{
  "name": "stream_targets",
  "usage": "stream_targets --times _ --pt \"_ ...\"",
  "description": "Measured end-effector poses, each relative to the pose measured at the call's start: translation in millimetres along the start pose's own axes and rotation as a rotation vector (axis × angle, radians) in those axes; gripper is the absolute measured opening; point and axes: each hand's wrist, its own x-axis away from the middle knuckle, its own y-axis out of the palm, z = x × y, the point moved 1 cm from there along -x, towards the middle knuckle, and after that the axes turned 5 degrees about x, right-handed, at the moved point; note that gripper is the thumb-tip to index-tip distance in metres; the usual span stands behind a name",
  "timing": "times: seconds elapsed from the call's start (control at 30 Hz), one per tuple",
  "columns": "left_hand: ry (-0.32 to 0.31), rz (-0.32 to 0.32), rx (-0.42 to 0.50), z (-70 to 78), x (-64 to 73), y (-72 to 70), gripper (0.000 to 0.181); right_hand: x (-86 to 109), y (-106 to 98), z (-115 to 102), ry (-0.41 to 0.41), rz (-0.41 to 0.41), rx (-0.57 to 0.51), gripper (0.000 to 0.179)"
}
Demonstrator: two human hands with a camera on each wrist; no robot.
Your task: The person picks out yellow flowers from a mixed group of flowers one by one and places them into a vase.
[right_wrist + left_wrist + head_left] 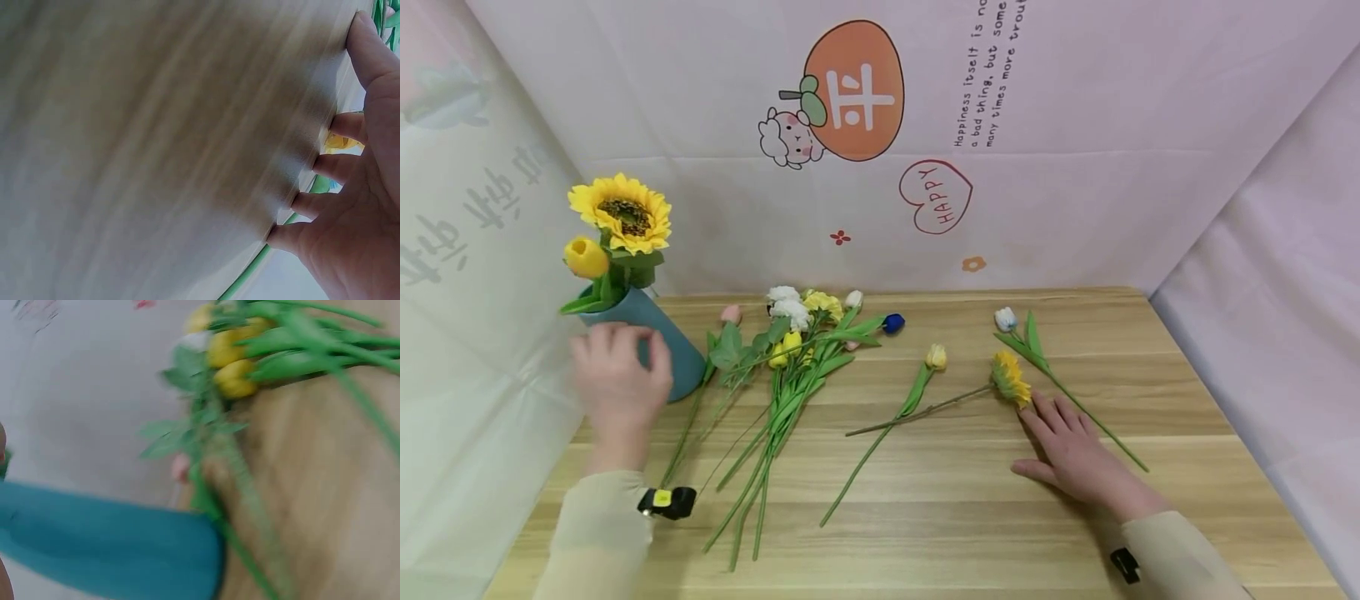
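Observation:
A teal vase (677, 350) stands at the left, leaning in the head view, with a sunflower (625, 215) and a yellow tulip (586, 257) in it. In front of its upper part is my left hand (621, 383), blurred, with fingers and thumb loosely bent and a gap between them. The left wrist view shows the vase (119, 544) lying across the lower left, with bits of the hand at the frame's edge. On the right, my right hand (1078, 454) rests spread on the table, fingertips down beside a second sunflower (1011, 379).
A bunch of tulips (790, 408) and white flowers (790, 307) lies left of centre, with a pink tulip (731, 314) beside the vase. A pale yellow tulip (936, 357) crosses the loose sunflower's stem. A white-blue tulip (1006, 318) lies behind the right hand. Printed cloth (1060, 208) walls the table (940, 533).

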Motion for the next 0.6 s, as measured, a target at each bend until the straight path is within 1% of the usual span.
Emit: stream_targets --times 0.07,0.17,0.27,0.37,0.43,0.5,0.6 --pt "0.074 -0.045 -0.003 8.7 6.9 9.4 0.022 0.1 -1 0 -0.001 -0.002 0.002 0.083" --pt "0.133 -0.151 0.012 24.2 15.6 24.1 0.025 0.2 -2 0 -0.004 0.0 0.004 0.084" --pt "0.167 -0.245 0.041 42.9 21.8 39.0 0.026 0.2 -1 0 -0.005 0.001 0.004 0.084" --pt "0.199 -0.307 0.084 64.2 25.7 53.2 0.025 0.2 -2 0 -0.004 0.001 0.0 0.083" --pt "0.223 -0.335 0.115 79.6 27.5 62.5 0.024 0.2 -2 0 -0.003 0.0 -0.002 0.083" --pt "0.241 -0.374 0.127 95.0 29.2 71.5 0.026 0.2 -2 0 -0.002 0.001 -0.003 0.083" --pt "0.276 -0.453 0.121 116.5 32.6 85.8 0.028 0.3 -2 0 -0.002 0.001 0.0 0.083"
